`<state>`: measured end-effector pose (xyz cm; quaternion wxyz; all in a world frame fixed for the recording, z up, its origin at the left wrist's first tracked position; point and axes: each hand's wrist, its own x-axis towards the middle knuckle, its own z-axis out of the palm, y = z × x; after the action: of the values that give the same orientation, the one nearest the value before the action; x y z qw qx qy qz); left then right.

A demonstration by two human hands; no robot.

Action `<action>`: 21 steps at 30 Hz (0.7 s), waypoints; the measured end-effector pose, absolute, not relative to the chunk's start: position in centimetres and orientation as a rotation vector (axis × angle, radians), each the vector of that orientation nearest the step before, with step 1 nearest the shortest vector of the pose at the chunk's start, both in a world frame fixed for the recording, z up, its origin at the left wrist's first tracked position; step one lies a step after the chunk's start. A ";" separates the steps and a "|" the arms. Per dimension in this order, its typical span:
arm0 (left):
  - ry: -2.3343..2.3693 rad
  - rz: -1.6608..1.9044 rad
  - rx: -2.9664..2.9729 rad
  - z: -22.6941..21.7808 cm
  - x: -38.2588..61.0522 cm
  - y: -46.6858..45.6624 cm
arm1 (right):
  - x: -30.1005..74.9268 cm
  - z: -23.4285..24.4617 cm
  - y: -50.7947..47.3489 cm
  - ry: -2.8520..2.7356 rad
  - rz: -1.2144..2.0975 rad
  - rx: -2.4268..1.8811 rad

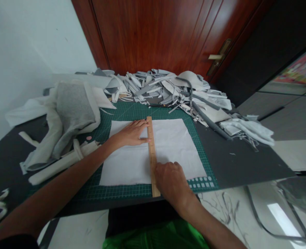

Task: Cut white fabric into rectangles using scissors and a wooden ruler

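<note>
A wooden ruler (pixel 152 155) lies upright across a white fabric sheet (pixel 127 166), which is spread flat on a green cutting mat (pixel 140 112). My left hand (pixel 128 135) rests flat on the sheet, its fingertips against the ruler's upper left edge. My right hand (pixel 171 183) lies over the ruler's lower part, hiding part of it and the sheet's lower middle.
A heap of grey and white fabric scraps (pixel 163 90) lies behind the mat. Folded grey-and-cream cloth (pixel 73 110) and a cream roll (pixel 62 166) lie to the left. A dark table edge runs along the front and right, with a reddish door (pixel 153 34) behind.
</note>
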<state>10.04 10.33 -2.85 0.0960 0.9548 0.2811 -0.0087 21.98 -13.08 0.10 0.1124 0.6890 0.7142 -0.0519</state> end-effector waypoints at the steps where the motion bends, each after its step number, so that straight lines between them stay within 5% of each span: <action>1: 0.835 -0.028 2.828 -2.8 10.1 10.3 | 21.9 -0.1 -13.8 2.111 -0.129 2.012; 14: 0.783 0.037 2.810 -3.4 9.6 10.2 | 23.0 -3.2 -21.0 2.332 0.040 1.995; 21: 0.792 0.107 2.851 -5.2 8.8 9.6 | 28.9 1.6 -9.0 2.086 0.234 2.316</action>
<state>8.76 9.55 -5.21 0.0904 0.9590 0.2663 0.0359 28.94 -9.02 1.58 0.0078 0.7409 0.6674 0.0749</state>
